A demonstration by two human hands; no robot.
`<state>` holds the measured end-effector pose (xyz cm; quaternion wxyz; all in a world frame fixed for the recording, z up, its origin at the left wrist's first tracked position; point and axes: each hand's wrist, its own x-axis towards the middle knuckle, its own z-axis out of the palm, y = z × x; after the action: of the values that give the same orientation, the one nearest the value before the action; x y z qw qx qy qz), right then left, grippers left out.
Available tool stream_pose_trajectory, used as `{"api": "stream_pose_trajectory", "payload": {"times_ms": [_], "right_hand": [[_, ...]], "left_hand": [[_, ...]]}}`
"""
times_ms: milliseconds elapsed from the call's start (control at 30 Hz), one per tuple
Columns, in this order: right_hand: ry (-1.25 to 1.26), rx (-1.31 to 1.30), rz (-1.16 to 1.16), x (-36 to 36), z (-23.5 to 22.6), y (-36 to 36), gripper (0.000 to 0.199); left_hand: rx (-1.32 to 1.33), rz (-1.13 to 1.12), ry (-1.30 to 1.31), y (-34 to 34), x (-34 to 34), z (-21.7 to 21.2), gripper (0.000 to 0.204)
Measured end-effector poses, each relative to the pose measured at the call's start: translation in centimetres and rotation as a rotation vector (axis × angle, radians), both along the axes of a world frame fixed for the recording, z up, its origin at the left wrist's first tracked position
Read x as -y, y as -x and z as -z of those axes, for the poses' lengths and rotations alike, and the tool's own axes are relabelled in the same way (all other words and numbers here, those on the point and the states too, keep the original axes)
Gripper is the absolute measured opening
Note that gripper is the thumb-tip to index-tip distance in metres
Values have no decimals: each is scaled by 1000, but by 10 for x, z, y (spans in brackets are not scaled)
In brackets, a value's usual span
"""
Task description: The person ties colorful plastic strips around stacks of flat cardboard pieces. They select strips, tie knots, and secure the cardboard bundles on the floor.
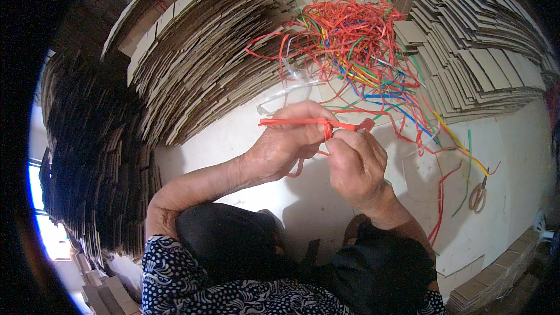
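Note:
Both my hands meet in front of my knees over a red plastic strap (pixel 294 122). A knot or loop shows in the strap where the fingertips come together. My left hand (pixel 286 143) is closed, pinching the strap, whose flat end sticks out to the left. Just right of it, my right hand (pixel 357 163) is closed with thumb and fingers at the knot. Part of the strap sticks out beyond the right fingers, and another loop hangs below the left hand. The fingers hide part of the knot.
Beyond my hands lies a tangled heap of coloured straps (pixel 350 35), mostly red. Tall stacks of flat cardboard (pixel 198 52) stand at the left, with more cardboard (pixel 478 52) at the right. Scissors (pixel 478 197) lie on the floor to the right near loose straps.

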<state>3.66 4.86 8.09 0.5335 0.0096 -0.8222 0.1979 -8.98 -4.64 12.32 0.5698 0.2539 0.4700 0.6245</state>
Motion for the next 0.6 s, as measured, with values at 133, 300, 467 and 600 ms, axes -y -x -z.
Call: {"api": "stream_pose_trajectory", "payload": {"times_ms": [133,300,467,600], "right_hand": [[31,42,5,-1,0,-2,23],[57,97,47,-7,3,-7,23],[34,144,113,-15,0,-15,28],[130,141,115,-15,5,-17,28]], "left_hand": [[-9,22,37,3,-1,0,19],[-246,44,-69,9,2,10,19],[-240,193,-76,16,2,1,26],[-317,290,40,18,1,-3,30]]}}
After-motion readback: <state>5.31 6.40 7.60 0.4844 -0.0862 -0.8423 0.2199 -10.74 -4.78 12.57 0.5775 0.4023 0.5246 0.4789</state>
